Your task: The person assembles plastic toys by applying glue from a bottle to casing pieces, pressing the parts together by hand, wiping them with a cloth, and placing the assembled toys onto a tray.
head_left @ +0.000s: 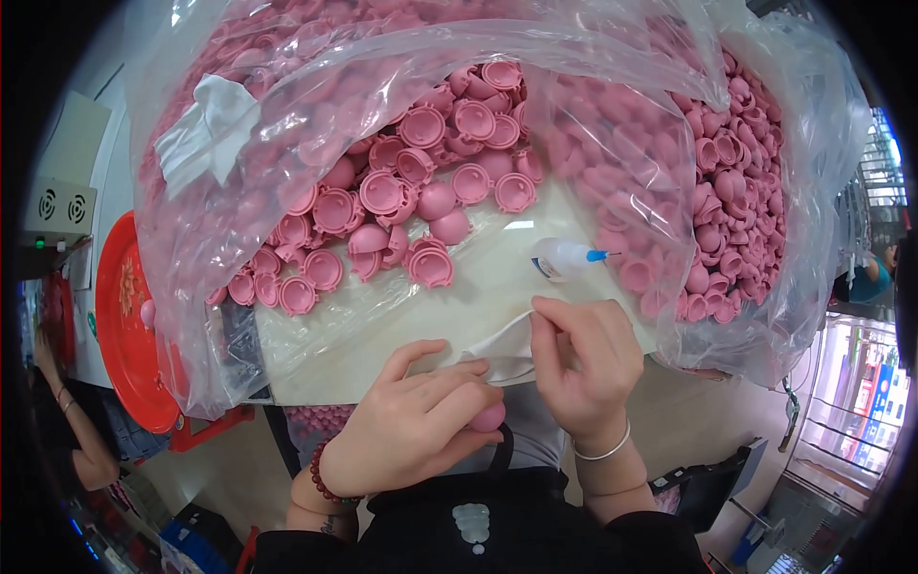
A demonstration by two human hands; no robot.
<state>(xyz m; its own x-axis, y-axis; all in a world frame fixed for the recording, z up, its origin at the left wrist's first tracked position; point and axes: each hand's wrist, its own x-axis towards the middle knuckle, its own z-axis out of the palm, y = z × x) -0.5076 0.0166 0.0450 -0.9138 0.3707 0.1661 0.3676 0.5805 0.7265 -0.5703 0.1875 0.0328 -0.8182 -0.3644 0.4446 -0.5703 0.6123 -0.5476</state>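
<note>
My left hand [406, 421] is closed around a small pink rounded plastic piece [489, 417], whose smooth domed side shows between the fingers. Opposite it, my right hand [588, 368] pinches the upper corner of a white cloth [507, 346] between thumb and forefinger. The cloth stretches down toward my left fingers at the table's front edge. Just beyond my right hand, a small clear squeeze bottle [564, 256] with a blue needle tip lies on its side. Loose pink cup-shaped shells [430, 263] are scattered on the pale tabletop [382, 330] past my left hand.
Large clear plastic bags [612, 143] full of pink shells cover the far side, with another heap [732, 191] at right. A crumpled white cloth [210, 129] rests on the left bag. A red round tray [134, 325] stands far left, near another person's arm [86, 435].
</note>
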